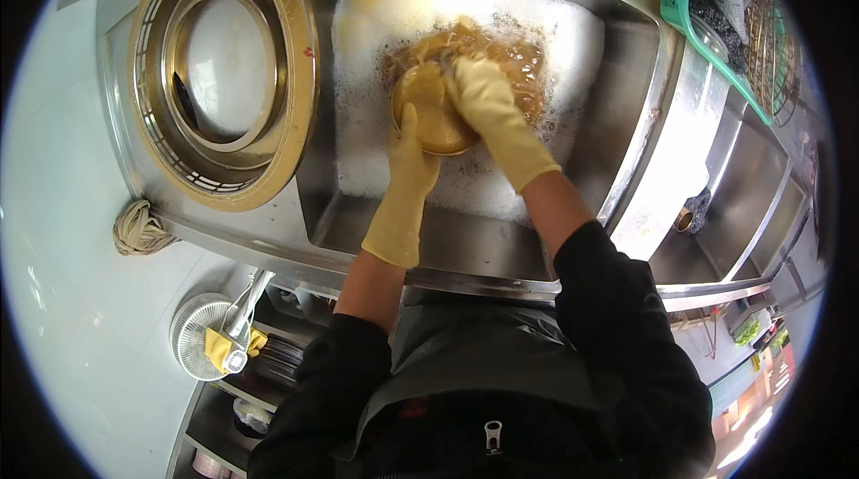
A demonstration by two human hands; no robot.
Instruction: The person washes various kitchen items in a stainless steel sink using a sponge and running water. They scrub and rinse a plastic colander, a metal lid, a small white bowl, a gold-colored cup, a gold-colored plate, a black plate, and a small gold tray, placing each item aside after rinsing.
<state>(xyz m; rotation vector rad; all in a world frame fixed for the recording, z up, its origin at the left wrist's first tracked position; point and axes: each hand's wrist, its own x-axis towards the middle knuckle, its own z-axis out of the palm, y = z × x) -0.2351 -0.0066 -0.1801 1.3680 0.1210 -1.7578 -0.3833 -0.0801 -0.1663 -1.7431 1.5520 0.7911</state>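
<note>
Both hands wear pale yellow rubber gloves over a stainless steel sink (490, 241) filled with brownish, foamy water (376, 29). My left hand (411, 150) grips the near left rim of a round metal bowl or pot (446, 127), its thumb over the edge. The vessel is tilted and wet with brown liquid. At its upper right side is my right hand (480, 86), blurred, with the fingers bent around something dark that cannot be made out. Churned water lies just beyond the fingers.
A large round metal ring-shaped piece with a slotted wall (305, 76) stands on the left drainboard. A cloth (137, 229) hangs at the counter's corner. A green plastic utensil (718, 63) and a wire rack (772, 49) lie at upper right. More sink basins (751, 190) are right; a fan (201, 328) stands lower left.
</note>
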